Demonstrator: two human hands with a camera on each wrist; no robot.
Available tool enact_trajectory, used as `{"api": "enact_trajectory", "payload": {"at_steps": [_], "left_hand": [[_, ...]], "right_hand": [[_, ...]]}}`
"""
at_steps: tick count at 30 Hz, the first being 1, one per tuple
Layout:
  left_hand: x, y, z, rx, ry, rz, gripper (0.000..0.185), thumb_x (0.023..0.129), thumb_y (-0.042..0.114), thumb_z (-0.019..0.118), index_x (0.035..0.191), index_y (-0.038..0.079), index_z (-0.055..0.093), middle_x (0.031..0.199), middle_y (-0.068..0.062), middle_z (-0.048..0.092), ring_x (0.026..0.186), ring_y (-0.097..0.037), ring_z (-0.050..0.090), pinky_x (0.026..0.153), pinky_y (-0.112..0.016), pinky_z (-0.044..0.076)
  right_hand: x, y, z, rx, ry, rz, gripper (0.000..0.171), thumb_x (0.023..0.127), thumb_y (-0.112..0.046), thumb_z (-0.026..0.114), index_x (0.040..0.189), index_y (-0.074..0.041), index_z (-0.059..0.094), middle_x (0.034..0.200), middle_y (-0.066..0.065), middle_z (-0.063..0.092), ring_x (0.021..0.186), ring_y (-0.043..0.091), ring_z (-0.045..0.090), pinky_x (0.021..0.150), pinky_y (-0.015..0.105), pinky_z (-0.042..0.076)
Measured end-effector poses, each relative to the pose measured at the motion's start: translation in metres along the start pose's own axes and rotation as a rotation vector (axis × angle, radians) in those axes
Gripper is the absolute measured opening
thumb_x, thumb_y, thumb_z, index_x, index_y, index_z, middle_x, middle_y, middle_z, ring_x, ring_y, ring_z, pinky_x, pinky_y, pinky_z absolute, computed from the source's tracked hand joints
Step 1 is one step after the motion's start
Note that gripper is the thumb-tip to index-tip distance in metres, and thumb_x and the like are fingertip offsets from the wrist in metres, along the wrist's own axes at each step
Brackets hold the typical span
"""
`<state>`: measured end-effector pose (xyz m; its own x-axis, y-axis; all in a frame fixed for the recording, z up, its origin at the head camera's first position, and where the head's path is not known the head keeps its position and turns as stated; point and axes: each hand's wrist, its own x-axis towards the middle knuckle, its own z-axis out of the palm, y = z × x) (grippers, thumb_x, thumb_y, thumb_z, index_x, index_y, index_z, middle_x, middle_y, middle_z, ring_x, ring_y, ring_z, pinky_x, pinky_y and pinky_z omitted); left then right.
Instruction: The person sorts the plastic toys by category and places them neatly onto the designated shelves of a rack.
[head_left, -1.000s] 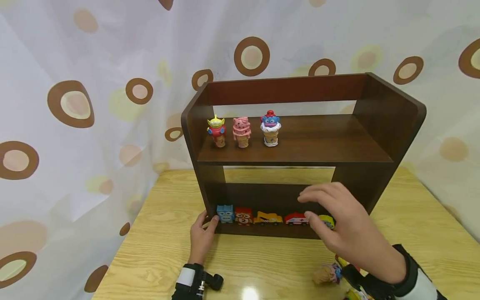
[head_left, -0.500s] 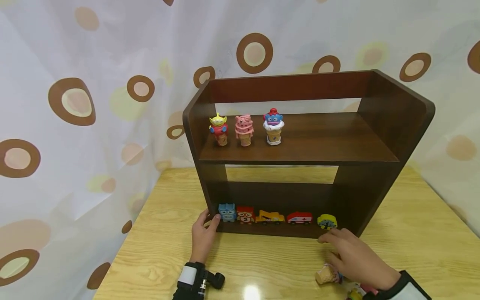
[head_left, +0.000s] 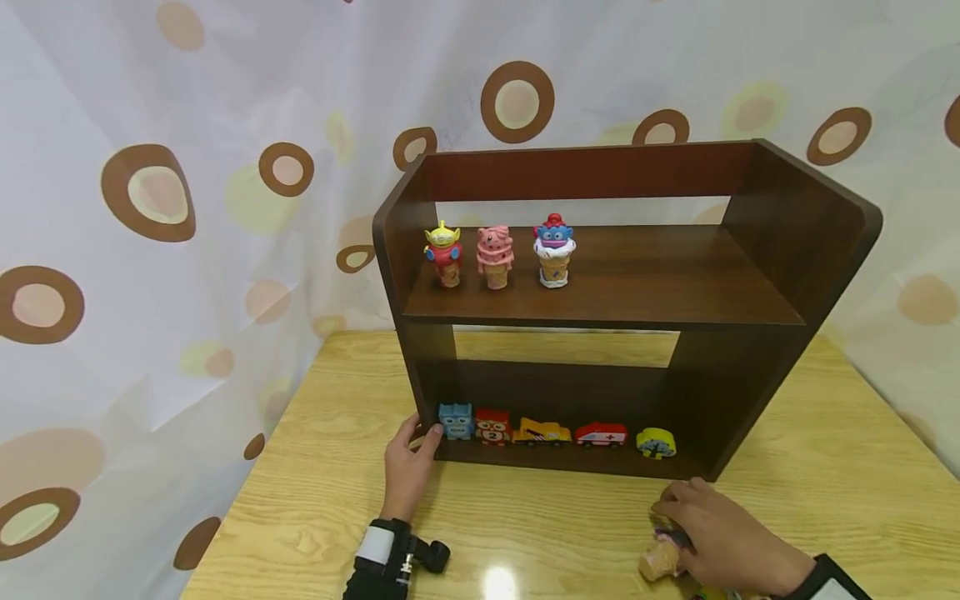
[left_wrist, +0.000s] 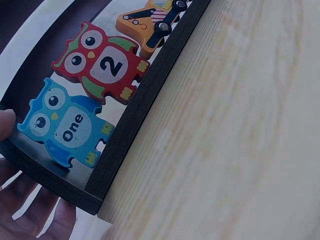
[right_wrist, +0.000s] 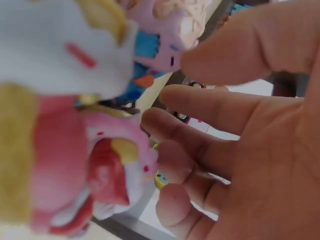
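Under the right hand [head_left: 723, 537] lies a tan-coned ice-cream figure [head_left: 660, 560].

Left hand [head_left: 407, 472]: bare, no glove or ring visible in the head view.
Left wrist: a black strap with a broad white band across it, carrying a small black camera mount [head_left: 420, 557] with a rounded knob jutting to the side.
Right hand [head_left: 718, 536]: bare, its fingers [right_wrist: 210, 107] unadorned in the wrist view.
Right wrist: a black cuff [head_left: 823, 580] with a sliver of white beside it, cut off at the frame's edge.
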<state>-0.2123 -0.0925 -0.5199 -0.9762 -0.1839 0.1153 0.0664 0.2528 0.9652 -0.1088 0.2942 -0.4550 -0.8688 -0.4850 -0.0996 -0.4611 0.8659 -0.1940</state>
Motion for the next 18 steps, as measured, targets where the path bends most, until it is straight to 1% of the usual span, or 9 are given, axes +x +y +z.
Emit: {"api": "enact_trajectory", "payload": {"at_steps": [3,6,9,15,18], "left_hand": [[0.001,0.001,0.0,-0.001,-0.002,0.005,0.042,0.098,0.024,0.062,0.137,0.009,0.059,0.136,-0.013,0.062,0.124,-0.033,0.058,0.102,-0.052,0.049],[0.001,0.001,-0.001,0.0,-0.001,0.014,0.042,0.098,0.024,0.062,0.137,0.009,0.058,0.136,-0.013,0.062,0.124,-0.034,0.058,0.102,-0.053,0.049],[0.001,0.0,-0.001,0.002,-0.001,0.018,0.042,0.098,0.023,0.062,0.137,0.008,0.058,0.136,-0.014,0.062,0.124,-0.034,0.058,0.102,-0.053,0.049],[0.0,-0.001,-0.001,-0.006,-0.005,0.007,0.043,0.098,0.024,0.062,0.137,0.008,0.058,0.137,-0.014,0.061,0.125,-0.034,0.057,0.102,-0.053,0.049],[0.0,-0.001,0.0,-0.011,-0.009,0.001,0.043,0.098,0.024,0.062,0.138,0.009,0.058,0.138,-0.014,0.061,0.125,-0.034,0.057,0.103,-0.053,0.049]], "right_hand": [[-0.005,0.001,0.003,-0.012,0.042,-0.025,0.024,0.079,-0.017,0.074,0.102,-0.02,0.072,0.103,-0.007,0.064,0.089,0.013,0.053,0.075,0.036,0.051],[-0.008,0.002,0.006,-0.014,0.086,-0.053,0.02,0.08,-0.017,0.075,0.099,-0.023,0.073,0.1,-0.009,0.064,0.086,0.009,0.05,0.072,0.032,0.049],[-0.011,0.002,0.007,-0.015,0.089,-0.055,0.023,0.077,-0.017,0.076,0.099,-0.025,0.072,0.099,-0.011,0.065,0.086,0.007,0.048,0.068,0.03,0.045],[-0.016,0.002,0.011,-0.008,0.13,-0.103,0.031,0.076,-0.03,0.083,0.103,-0.027,0.069,0.1,-0.012,0.065,0.086,0.004,0.044,0.061,0.022,0.035],[-0.016,0.002,0.011,0.011,0.113,-0.078,0.036,0.073,-0.037,0.085,0.103,-0.028,0.067,0.1,-0.014,0.065,0.086,0.002,0.042,0.063,0.022,0.034]]}}
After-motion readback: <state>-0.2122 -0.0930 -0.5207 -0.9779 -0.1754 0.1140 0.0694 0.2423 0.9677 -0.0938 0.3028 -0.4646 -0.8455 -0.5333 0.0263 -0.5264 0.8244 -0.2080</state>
